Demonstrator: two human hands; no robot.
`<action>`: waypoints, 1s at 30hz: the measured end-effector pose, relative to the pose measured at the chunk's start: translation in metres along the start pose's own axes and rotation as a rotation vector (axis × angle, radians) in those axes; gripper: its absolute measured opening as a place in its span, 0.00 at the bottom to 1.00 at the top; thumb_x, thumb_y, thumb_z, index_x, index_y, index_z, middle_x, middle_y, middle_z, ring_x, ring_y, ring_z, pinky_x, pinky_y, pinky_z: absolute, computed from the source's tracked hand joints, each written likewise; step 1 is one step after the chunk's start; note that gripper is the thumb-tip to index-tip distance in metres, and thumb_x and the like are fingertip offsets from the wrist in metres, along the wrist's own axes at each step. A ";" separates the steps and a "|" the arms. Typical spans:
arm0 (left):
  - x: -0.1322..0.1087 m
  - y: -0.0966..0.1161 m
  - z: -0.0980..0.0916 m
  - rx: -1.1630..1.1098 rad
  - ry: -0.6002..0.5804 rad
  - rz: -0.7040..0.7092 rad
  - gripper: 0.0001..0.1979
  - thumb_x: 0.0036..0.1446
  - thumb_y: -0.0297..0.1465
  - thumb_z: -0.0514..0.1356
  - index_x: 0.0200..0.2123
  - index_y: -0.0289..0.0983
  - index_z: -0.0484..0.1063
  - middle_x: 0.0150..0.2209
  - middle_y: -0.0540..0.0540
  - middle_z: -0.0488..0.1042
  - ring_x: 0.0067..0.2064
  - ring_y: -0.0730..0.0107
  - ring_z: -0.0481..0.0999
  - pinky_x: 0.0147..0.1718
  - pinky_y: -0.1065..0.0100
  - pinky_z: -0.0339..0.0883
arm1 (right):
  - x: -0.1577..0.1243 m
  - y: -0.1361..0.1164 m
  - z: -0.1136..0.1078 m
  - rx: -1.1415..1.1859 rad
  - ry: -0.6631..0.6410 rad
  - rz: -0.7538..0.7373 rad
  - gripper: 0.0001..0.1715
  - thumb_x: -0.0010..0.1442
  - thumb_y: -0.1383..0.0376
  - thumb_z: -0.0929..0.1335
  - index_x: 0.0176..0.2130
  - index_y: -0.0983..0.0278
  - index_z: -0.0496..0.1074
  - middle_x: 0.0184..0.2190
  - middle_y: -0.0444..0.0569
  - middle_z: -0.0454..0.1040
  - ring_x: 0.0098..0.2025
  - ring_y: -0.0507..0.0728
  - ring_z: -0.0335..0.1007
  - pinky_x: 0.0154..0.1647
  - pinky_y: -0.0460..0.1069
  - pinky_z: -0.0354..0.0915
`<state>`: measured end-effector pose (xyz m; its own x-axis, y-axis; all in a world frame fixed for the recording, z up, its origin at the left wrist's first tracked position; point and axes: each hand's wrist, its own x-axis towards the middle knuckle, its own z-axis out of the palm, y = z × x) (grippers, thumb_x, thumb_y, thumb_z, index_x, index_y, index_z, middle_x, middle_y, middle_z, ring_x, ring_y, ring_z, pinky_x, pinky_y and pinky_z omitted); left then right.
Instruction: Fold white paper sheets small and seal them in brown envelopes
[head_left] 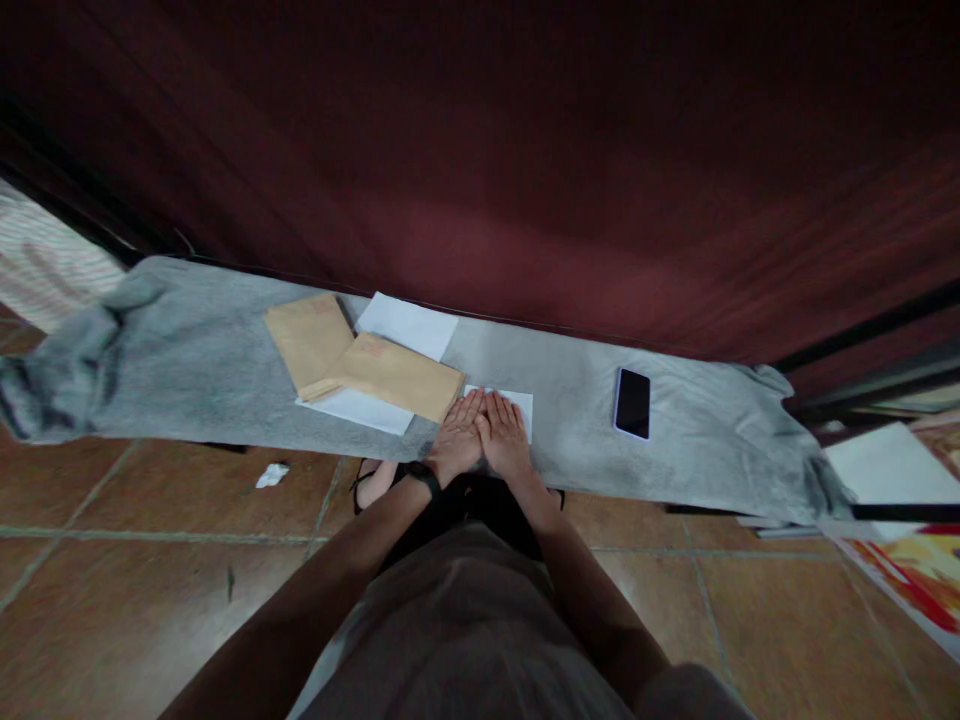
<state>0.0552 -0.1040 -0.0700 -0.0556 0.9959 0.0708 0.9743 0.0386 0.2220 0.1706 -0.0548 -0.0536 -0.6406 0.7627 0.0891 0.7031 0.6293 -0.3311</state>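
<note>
My left hand (457, 437) and my right hand (506, 440) lie side by side and touch, fingers stretched out flat. Both rest on a small piece of white paper (523, 412), which shows beyond the fingertips and to the right; its middle is hidden under them. Just left of my left hand is a brown paper envelope (405, 376) with faint red print. Its lower right end comes close to my fingers. More brown envelopes (309, 338) lie farther left, overlapping it. White sheets (409, 325) stick out from beneath the envelopes.
A grey cloth (555, 365) covers the long narrow surface. A phone (632, 403) with a dark screen lies to the right. Behind runs a dark red upright panel (480, 200). A crumpled white scrap (272, 475) is on the tiled floor (187, 500).
</note>
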 end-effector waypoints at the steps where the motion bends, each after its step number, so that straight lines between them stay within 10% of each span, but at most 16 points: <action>1: 0.000 0.000 0.000 0.008 -0.004 -0.001 0.31 0.67 0.27 0.43 0.71 0.26 0.49 0.73 0.35 0.49 0.75 0.59 0.44 0.71 0.54 0.44 | 0.000 0.000 0.001 0.011 -0.009 0.016 0.33 0.75 0.58 0.53 0.71 0.70 0.54 0.72 0.56 0.54 0.74 0.60 0.47 0.74 0.59 0.43; 30: -0.052 0.009 -0.034 0.067 0.187 0.040 0.26 0.70 0.37 0.48 0.65 0.30 0.62 0.64 0.32 0.67 0.67 0.51 0.64 0.66 0.51 0.56 | -0.043 0.065 -0.003 -0.045 0.258 0.164 0.31 0.73 0.62 0.57 0.69 0.73 0.58 0.69 0.64 0.60 0.71 0.66 0.53 0.70 0.64 0.48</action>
<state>0.0591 -0.1584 -0.0382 -0.0501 0.9647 0.2587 0.9885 0.0109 0.1509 0.2450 -0.0461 -0.0767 -0.4217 0.8640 0.2751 0.8075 0.4958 -0.3195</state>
